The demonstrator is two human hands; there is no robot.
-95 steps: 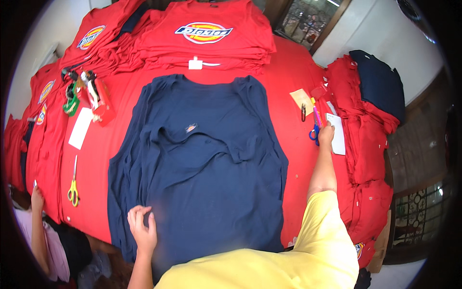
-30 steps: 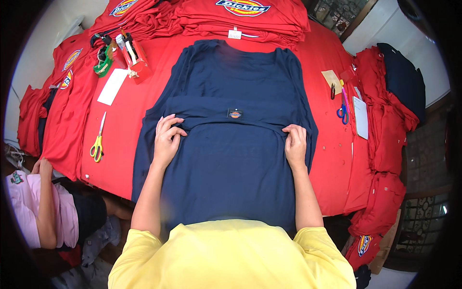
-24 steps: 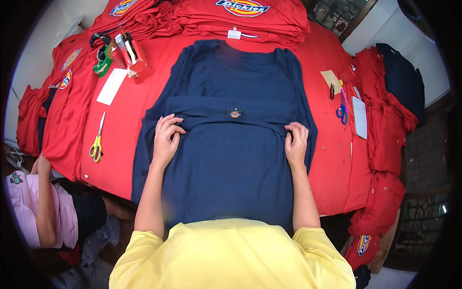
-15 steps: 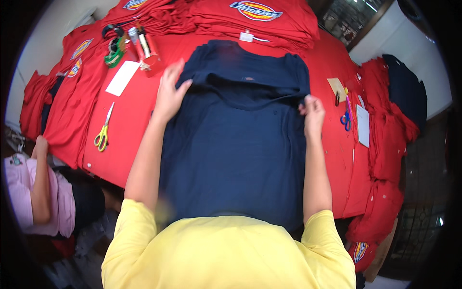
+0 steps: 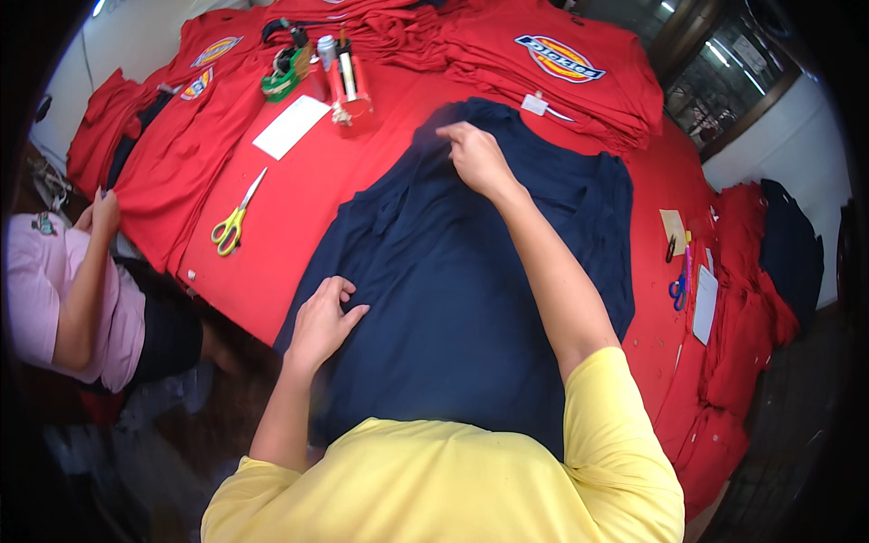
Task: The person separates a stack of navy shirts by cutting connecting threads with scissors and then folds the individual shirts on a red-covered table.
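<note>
A navy T-shirt (image 5: 444,308) lies spread on the red-covered table in front of me, its collar end away from me and its left part wrinkled. My right hand (image 5: 478,161) reaches across to the shirt's far left shoulder. Its fingers are bent and pinch the cloth there, which looks smeared by motion. Lower down, at the shirt's left edge, is my left hand (image 5: 324,319). Its thumb stands apart from lightly curved fingers, with the palm over the cloth and nothing gripped.
Yellow-handled scissors (image 5: 232,226), a white card (image 5: 291,127), a red holder (image 5: 351,95) and a green tape dispenser (image 5: 282,77) lie at left. Red shirts (image 5: 561,90) are piled at the back. Blue scissors (image 5: 677,291) lie at right. A co-worker (image 5: 81,299) stands at far left.
My right hand has left the shirt's right edge and crossed to its far left shoulder. My left hand has come down along the left edge. The shirt's left part is more rumpled, and the view has shifted.
</note>
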